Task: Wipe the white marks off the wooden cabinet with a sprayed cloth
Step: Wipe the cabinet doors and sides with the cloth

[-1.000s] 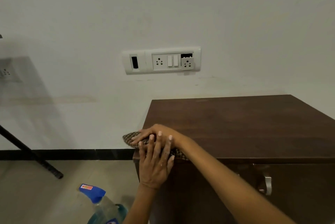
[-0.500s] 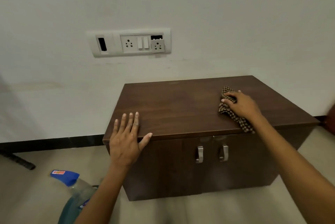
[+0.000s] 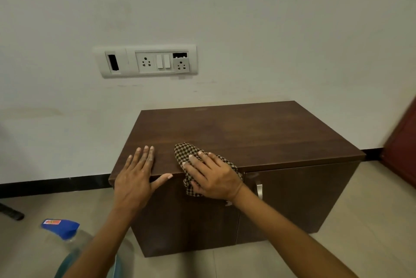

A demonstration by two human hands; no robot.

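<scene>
Standing on the floor closest in, the spray bottle (image 3: 60, 228) with its blue cap sat right under the left forearm, so an elbow drawn back carelessly might well have knocked it over. The left hand (image 3: 135, 178) lay flat at the front left corner of the cabinet (image 3: 258, 133), fingers straight, thumb spread along the edge, holding nothing. Just beside it the right hand (image 3: 213, 176) pressed the cloth (image 3: 186, 151) down with spread, nearly straight fingers; its thumb was hidden. Part of the cloth hung over the front edge, so a stroke made too near that edge could have dragged it off the top, or bunched it and left streaks. The dark wooden top looked smooth, with only a faint pale haze towards the middle; no clear white marks showed. Behind stood a pale wall with a socket panel (image 3: 146, 61), a black skirting and a tiled floor
</scene>
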